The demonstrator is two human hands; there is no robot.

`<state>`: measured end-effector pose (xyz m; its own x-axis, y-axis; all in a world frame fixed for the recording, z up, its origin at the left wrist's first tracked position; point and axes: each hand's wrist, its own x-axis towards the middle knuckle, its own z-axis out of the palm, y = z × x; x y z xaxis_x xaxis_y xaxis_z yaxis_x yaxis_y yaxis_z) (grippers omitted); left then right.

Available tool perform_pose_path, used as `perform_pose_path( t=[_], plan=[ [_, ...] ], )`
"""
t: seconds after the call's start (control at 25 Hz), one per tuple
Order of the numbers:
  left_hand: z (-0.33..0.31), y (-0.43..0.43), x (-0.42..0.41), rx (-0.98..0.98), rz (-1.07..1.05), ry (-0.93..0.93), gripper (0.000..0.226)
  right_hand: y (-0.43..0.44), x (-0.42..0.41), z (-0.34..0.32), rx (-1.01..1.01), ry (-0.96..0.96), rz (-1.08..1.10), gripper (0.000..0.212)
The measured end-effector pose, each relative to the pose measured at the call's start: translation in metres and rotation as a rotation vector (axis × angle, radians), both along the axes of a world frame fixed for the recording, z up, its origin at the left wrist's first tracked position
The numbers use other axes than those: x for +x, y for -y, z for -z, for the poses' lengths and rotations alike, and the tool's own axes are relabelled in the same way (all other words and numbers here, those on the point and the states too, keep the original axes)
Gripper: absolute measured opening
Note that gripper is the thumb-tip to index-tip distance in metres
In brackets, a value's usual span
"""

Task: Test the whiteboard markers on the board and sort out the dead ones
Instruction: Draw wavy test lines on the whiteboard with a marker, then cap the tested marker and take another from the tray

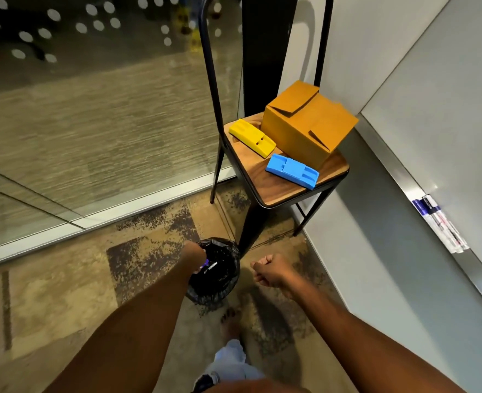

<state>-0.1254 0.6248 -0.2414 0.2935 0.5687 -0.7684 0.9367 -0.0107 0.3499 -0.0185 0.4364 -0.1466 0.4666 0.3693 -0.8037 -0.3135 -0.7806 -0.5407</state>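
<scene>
Head view: we are gripping the marker (pixel 207 265) in our left hand (pixel 195 258) directly above the bin (pixel 229 280), long axis lying across its mouth. Our right hand (pixel 271 272) is curling empty beside it.

bin bag (pixel 220 276): black | box (pixel 305 123): tan | erasers: yellow (pixel 252 137), blue (pixel 292 170) | carpet (pixel 137 251): beige, dark-speckled

Looks like office meeting room. Big glass wall (pixel 92 114) with white dots, more floor seen behind it. Whiteboard (pixel 446 109) on grey wall, long metal tray (pixel 395 171) under it, markers (pixel 444 225) lying in tray. Brown patchy carpet (pixel 63 279) on floor. Thin black metal chair (pixel 273 188) with wood seat, cardboard box (pixel 307 123) on it. Small bin (pixel 222 282) with black bag on carpet.
</scene>
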Motion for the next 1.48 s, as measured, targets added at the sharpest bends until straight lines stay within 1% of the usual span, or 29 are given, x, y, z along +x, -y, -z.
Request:
perform_pose_path(
  t=[0.04,0.08,0.16,0.2,0.24,0.28,0.36,0.4,0.52,0.64,0.72,0.8,0.88,1.08,1.24,1.32,1.48],
  plan=[
    [0.001,-0.003,-0.001,0.016,-0.035,-0.039,0.041,0.004,0.002,0.0,-0.007,0.011,-0.008,0.02],
    [0.003,-0.007,-0.002,0.046,-0.069,-0.064,0.04,0.009,0.003,0.001,-0.013,0.019,-0.014,0.017],
    [0.002,-0.009,-0.004,0.05,-0.102,-0.028,0.022,0.021,0.007,0.003,-0.015,0.031,-0.027,0.017],
    [0.002,-0.007,-0.001,0.048,-0.1,0.004,0.029,0.028,0.009,0.003,-0.014,0.038,-0.033,0.019],
    [0.002,-0.005,0.001,0.054,-0.06,0.022,0.039,0.034,0.011,0.003,-0.009,0.044,-0.035,0.021],
    [-0.001,-0.001,0.003,0.05,-0.057,0.048,0.044,0.041,0.013,0.003,0.006,0.045,-0.032,0.022],
    [-0.011,0.015,0.014,0.042,-0.017,0.064,0.038,0.06,0.016,-0.001,0.042,0.053,-0.01,0.022],
    [-0.012,0.015,0.015,0.027,0.002,0.064,0.034,0.058,0.015,-0.001,0.049,0.057,-0.034,0.023],
    [-0.022,0.044,0.036,0.001,0.141,0.117,0.031,0.083,0.017,-0.006,0.045,0.144,-0.032,0.023],
    [-0.04,0.093,0.062,-0.033,0.26,0.171,0.027,0.125,0.023,-0.012,0.011,0.245,0.005,0.021],
    [-0.05,0.128,0.075,-0.055,0.334,0.193,0.029,0.159,0.028,-0.013,-0.044,0.313,0.013,0.02],
    [-0.06,0.164,0.089,-0.063,0.417,0.221,0.029,0.196,0.035,-0.016,-0.082,0.365,0.016,0.018],
    [-0.072,0.202,0.1,-0.052,0.475,0.242,0.026,0.233,0.044,-0.023,-0.084,0.408,0.064,0.015],
    [-0.104,0.308,0.138,-0.083,0.569,0.343,0.021,0.337,0.068,-0.042,-0.064,0.499,0.271,0.008],
    [-0.128,0.383,0.164,-0.098,0.653,0.424,0.023,0.405,0.076,-0.057,-0.083,0.578,0.325,0.015],
    [-0.139,0.414,0.173,-0.109,0.695,0.459,0.019,0.436,0.08,-0.062,-0.106,0.635,0.346,0.015],
    [-0.163,0.456,0.195,-0.07,0.782,0.533,0.019,0.47,0.097,-0.071,-0.153,0.739,0.41,0.014]
  ],
)
